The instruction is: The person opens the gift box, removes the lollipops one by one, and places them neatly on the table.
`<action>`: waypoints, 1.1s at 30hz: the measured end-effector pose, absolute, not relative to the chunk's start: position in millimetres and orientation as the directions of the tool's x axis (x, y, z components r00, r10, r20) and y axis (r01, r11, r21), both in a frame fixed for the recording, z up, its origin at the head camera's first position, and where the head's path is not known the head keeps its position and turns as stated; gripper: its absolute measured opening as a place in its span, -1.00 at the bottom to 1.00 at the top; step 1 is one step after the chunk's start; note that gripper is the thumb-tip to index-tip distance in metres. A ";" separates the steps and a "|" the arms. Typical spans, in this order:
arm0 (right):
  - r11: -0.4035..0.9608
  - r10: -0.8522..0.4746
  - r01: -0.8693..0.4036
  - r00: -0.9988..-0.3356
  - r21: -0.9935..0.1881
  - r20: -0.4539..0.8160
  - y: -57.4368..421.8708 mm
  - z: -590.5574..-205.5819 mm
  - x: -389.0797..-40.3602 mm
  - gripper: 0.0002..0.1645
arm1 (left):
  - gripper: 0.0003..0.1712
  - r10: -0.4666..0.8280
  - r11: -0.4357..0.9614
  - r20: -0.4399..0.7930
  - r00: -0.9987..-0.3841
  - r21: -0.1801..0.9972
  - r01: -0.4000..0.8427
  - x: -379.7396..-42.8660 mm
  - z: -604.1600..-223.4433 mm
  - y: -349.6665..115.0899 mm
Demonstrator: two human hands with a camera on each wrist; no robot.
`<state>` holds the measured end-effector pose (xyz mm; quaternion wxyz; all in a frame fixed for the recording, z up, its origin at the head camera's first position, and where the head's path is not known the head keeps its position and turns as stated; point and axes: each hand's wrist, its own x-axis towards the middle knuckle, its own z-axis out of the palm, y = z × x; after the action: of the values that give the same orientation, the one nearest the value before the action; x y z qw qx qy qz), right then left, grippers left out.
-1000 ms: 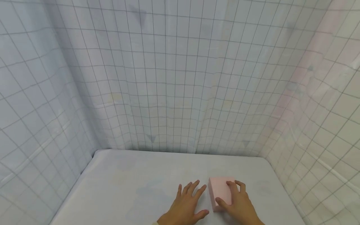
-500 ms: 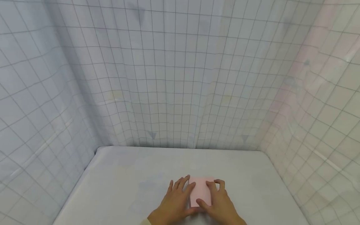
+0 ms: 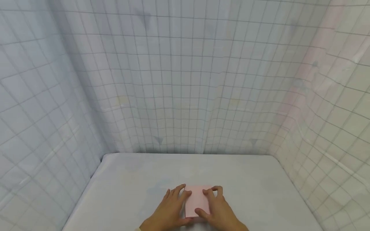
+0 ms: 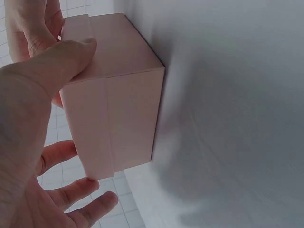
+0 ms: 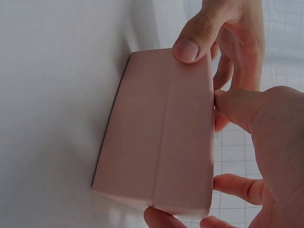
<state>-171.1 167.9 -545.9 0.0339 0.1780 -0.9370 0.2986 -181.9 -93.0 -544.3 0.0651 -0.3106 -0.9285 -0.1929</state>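
Observation:
A pink lidded box [image 3: 197,202] lies flat on the white-covered surface, between both hands in the head view. A lid seam runs round the sides of the box [image 4: 130,111] in the left wrist view. My left hand [image 3: 169,210] holds its left part, thumb pressed on the near side and a fingertip at the top edge. From the right, my right hand [image 3: 220,210] grips the box [image 5: 152,128], with the thumb on the top face and fingers curled over the far end. The box's underside is hidden.
The white table covering [image 3: 138,173] spreads round the box on every side. Pale gridded curtains [image 3: 185,96] hang behind the table and along its left and right edges.
The right hand and the box have shifted left in the head view. My left hand, apart from the box a second ago, now touches it.

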 end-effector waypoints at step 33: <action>0.533 -0.646 -0.475 -0.763 -0.700 0.026 211.4 -547.4 -202.9 0.15 | 0.10 0.580 0.499 0.016 -0.815 0.784 0.370 -192.0 -550.1 -116.1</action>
<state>-202.9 211.4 -547.4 -0.1189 0.3231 -0.8674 0.3592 -192.0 -116.1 -550.1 -0.1258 -0.2772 -0.8565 -0.4168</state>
